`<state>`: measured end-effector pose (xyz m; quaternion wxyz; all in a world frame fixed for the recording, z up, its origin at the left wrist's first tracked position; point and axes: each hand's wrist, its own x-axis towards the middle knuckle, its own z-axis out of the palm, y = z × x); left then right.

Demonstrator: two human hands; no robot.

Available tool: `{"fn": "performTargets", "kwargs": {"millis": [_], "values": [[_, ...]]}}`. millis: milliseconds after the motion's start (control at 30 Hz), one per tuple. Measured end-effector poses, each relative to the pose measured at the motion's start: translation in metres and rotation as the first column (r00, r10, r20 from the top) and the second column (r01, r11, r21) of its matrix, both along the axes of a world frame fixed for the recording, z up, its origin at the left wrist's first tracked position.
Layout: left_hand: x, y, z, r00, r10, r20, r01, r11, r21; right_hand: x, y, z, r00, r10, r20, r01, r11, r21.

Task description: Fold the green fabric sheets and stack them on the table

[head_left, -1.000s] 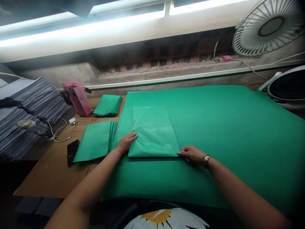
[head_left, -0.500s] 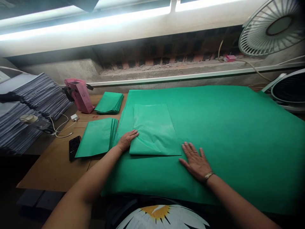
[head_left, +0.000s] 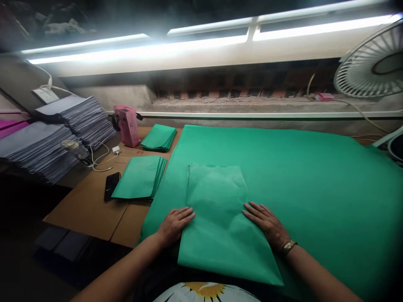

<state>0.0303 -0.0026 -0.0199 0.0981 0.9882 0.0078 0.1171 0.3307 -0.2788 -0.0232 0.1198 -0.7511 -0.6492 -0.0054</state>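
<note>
A flat, folded green sheet (head_left: 217, 222), thin like paper or plastic film, lies before me on a large green sheet (head_left: 299, 176) that covers the work surface. Its near end reaches the front edge, close to my body, and its middle is slightly wrinkled. My left hand (head_left: 176, 225) rests on its left edge with the fingers stretched out. On the right edge lies my right hand (head_left: 267, 224), fingers extended and palm down, with a gold-coloured watch or bracelet at the wrist. To the left sit two stacks of similar green pieces, a nearer stack (head_left: 138, 178) and a farther stack (head_left: 159, 136).
A black phone (head_left: 111, 186) lies partly beneath the nearer stack on brown cardboard (head_left: 85, 218). Behind are a pink box-like holder (head_left: 128, 126), a white charger (head_left: 116, 149) with its cable, and tall grey stacks (head_left: 37, 147). A white fan (head_left: 374, 63) stands at the right.
The folded sheet has moved toward my body, to the front edge. Both hands are now at its two sides; my right hand was lying on the large sheet beside it. The camera view has shifted.
</note>
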Motion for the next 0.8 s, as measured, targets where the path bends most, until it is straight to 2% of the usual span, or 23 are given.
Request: {"fn": "performTargets", "kwargs": {"millis": [133,233,300,367,400,467,500,567,633,800], "values": [[0.020,0.031,0.003,0.999,-0.037,-0.009,0.036,0.997,-0.073,0.006,-0.002,-0.006,0.985,-0.038,-0.166,0.042,0.999,0.019],[0.034,0.046,0.005,1.000,-0.018,0.007,0.019,0.956,-0.292,0.007,-0.001,-0.002,0.921,-0.135,-0.365,0.146,0.989,0.002],[0.040,0.048,0.007,0.996,0.087,-0.034,-0.092,0.861,-0.500,0.005,0.004,0.005,0.810,-0.227,-0.541,0.255,0.967,-0.024],[0.045,0.048,0.009,0.966,0.214,-0.147,-0.256,0.684,-0.684,0.001,0.013,0.014,0.662,-0.344,-0.665,0.403,0.912,-0.071],[0.048,0.048,0.011,0.943,0.257,-0.213,-0.327,0.585,-0.742,0.001,0.019,0.018,0.615,-0.407,-0.675,0.471,0.876,-0.100],[0.056,0.049,0.016,0.897,0.303,-0.321,-0.427,0.415,-0.803,0.001,0.035,0.024,0.623,-0.551,-0.556,0.556,0.811,-0.181],[0.059,0.049,0.020,0.875,0.319,-0.364,-0.466,0.353,-0.811,0.003,0.043,0.025,0.655,-0.605,-0.452,0.579,0.787,-0.214],[0.067,0.049,0.028,0.826,0.334,-0.454,-0.545,0.265,-0.796,0.009,0.059,0.026,0.693,-0.672,-0.262,0.620,0.740,-0.260],[0.072,0.049,0.036,0.781,0.336,-0.526,-0.607,0.212,-0.766,0.014,0.072,0.025,0.690,-0.702,-0.176,0.642,0.706,-0.298],[0.074,0.049,0.049,0.750,0.304,-0.587,-0.648,0.162,-0.744,0.015,0.082,0.024,0.709,-0.702,-0.072,0.631,0.676,-0.380]]}}
